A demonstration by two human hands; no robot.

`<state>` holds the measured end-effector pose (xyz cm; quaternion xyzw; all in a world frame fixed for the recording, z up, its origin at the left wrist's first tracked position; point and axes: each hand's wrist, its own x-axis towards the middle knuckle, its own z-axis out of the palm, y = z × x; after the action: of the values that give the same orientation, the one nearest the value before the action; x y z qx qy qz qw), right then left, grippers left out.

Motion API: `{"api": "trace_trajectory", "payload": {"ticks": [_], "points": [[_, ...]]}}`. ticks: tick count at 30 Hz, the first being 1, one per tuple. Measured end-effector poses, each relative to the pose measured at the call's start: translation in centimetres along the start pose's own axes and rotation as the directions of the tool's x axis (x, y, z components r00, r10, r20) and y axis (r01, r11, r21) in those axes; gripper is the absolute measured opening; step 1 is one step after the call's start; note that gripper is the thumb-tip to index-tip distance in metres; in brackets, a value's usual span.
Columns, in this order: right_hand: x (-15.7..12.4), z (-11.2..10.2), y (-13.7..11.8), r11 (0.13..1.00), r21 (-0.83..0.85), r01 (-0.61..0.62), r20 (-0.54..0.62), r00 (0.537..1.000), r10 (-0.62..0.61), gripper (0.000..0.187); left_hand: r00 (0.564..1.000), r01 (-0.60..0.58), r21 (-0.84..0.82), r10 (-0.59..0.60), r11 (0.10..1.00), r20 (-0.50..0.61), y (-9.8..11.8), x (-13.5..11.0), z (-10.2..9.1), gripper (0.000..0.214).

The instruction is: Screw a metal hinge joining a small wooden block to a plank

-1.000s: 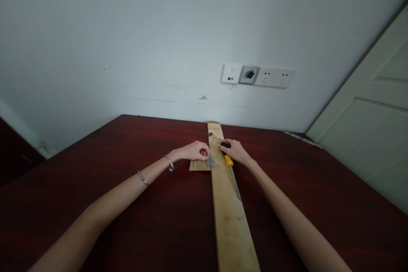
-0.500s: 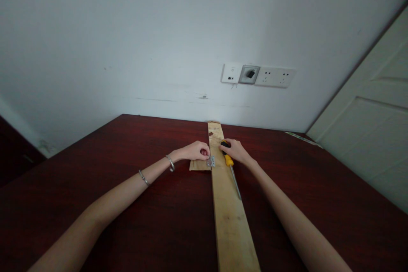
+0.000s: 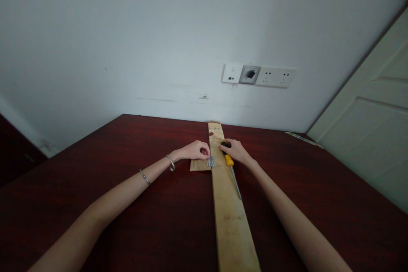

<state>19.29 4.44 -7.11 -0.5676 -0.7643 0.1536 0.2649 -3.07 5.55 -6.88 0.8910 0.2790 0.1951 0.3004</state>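
A long pale wooden plank (image 3: 229, 216) lies lengthwise on the dark red table (image 3: 153, 204). A small wooden block (image 3: 198, 165) sits against its left edge, joined by a small metal hinge (image 3: 210, 161). My left hand (image 3: 195, 150) rests curled on the block, its fingertips pinched right by the hinge. My right hand (image 3: 235, 151) is closed around the yellow and black handle of a screwdriver (image 3: 230, 168), whose shaft points back toward me over the plank's right edge.
A white wall with a row of sockets (image 3: 258, 75) stands behind the table. A white door (image 3: 372, 127) is at the right. A thin pale strip (image 3: 302, 139) lies at the table's far right edge.
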Motion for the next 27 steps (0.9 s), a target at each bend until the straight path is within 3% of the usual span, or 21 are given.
{"api": "trace_trajectory", "payload": {"ticks": [27], "points": [[0.15,0.16,0.11,1.000,0.004,-0.012,-0.006,1.000,0.012,0.031,0.999,0.004,-0.029,-0.005,1.000,-0.048,-0.19,-0.19,0.29,0.010]]}}
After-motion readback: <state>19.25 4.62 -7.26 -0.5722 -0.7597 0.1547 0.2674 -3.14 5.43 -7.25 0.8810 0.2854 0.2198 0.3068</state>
